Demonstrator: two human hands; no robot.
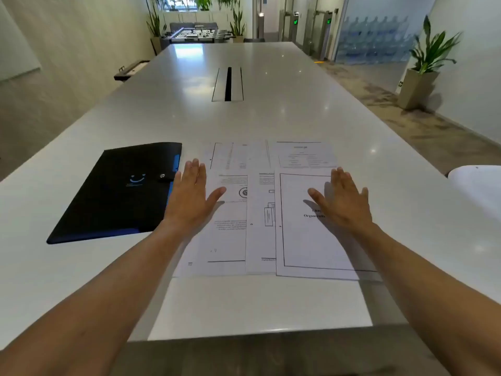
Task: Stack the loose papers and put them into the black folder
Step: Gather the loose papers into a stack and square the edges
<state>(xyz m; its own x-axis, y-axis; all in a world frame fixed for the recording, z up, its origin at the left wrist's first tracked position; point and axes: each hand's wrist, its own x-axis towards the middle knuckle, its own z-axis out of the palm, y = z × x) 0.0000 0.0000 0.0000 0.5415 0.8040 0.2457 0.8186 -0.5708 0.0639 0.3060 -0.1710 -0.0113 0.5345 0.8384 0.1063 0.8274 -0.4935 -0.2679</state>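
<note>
Papers (pixel 260 213) lay spread on the table (pixel 271 109) beside the shut folder (pixel 116 191); left hand (pixel 189 196) and right hand (pixel 341 202) hovered flat, open, holding nothing.

Bright, glossy glare; wide-angle edge distortion

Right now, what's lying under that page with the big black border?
The bordered page overlaps a neighbouring sheet and the white table. The right hand hovers above it; what else lies beneath is hidden.
</note>
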